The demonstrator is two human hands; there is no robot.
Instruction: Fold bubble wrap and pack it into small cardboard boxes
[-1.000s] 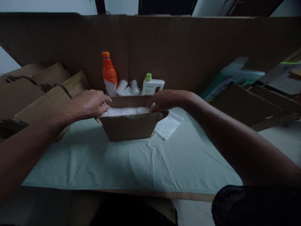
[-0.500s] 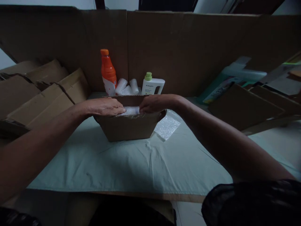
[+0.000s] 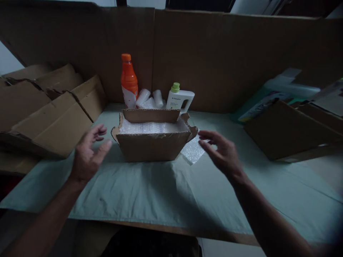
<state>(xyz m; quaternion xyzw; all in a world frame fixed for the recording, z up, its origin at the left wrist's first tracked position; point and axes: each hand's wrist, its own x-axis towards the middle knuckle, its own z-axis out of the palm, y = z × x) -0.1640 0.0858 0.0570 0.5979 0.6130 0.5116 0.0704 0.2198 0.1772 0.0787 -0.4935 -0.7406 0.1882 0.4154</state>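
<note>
1. Left hand (image 3: 89, 153) and right hand (image 3: 222, 151) hold nothing, loosely curled on either side of the open-topped cardboard box (image 3: 152, 147), centre of frame.
2. Bubble wrap (image 3: 150, 127) inside should probably sit flat below the rim; press evenly.

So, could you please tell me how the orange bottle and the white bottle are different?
The orange bottle is taller and the white bottle shorter. The orange bottle shows no handle; the white bottle has one. The orange bottle has an orange cap, the white bottle a light green cap. Both stand upright behind the open box.
</note>
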